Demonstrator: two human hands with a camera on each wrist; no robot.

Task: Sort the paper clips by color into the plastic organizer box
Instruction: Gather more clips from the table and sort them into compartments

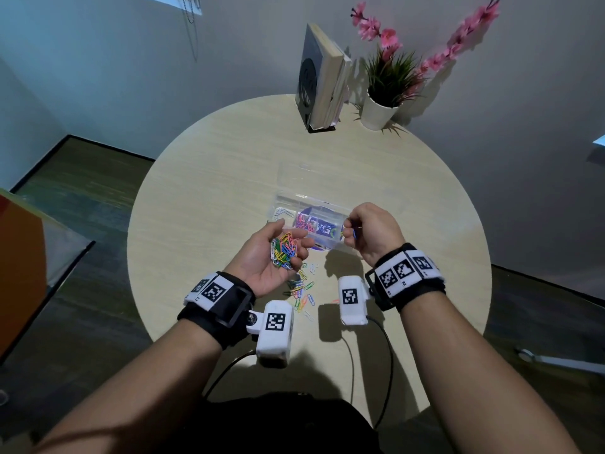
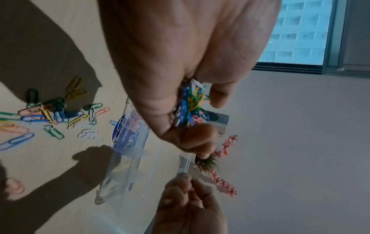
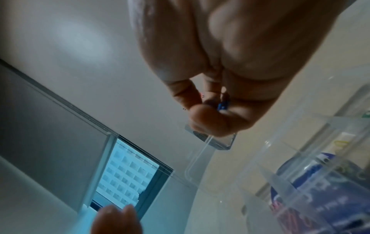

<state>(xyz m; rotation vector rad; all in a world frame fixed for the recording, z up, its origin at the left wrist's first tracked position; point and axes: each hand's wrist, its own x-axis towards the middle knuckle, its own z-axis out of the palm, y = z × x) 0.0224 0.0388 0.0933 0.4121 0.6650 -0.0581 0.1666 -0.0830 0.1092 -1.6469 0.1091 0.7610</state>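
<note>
My left hand [image 1: 275, 257] is palm up above the table and cups a bunch of mixed-colour paper clips [image 1: 284, 250], seen between its fingers as the same bunch [image 2: 190, 107] in the left wrist view. My right hand [image 1: 366, 234] pinches a blue paper clip [image 1: 352, 232] at the right end of the clear plastic organizer box [image 1: 291, 199]; the blue clip [image 3: 222, 106] shows between thumb and fingers. The box lid is open. White clips [image 1: 283, 213] lie in its left compartment, other colours in the middle ones. Loose clips [image 1: 302, 294] lie on the table below my left hand.
The round wooden table [image 1: 212, 178] carries upright books in a black stand [image 1: 322, 80] and a potted plant with pink flowers [image 1: 386, 90] at the back. Wrist camera cables [image 1: 386, 355] trail off the near edge. An orange object [image 1: 19, 267] stands on the left.
</note>
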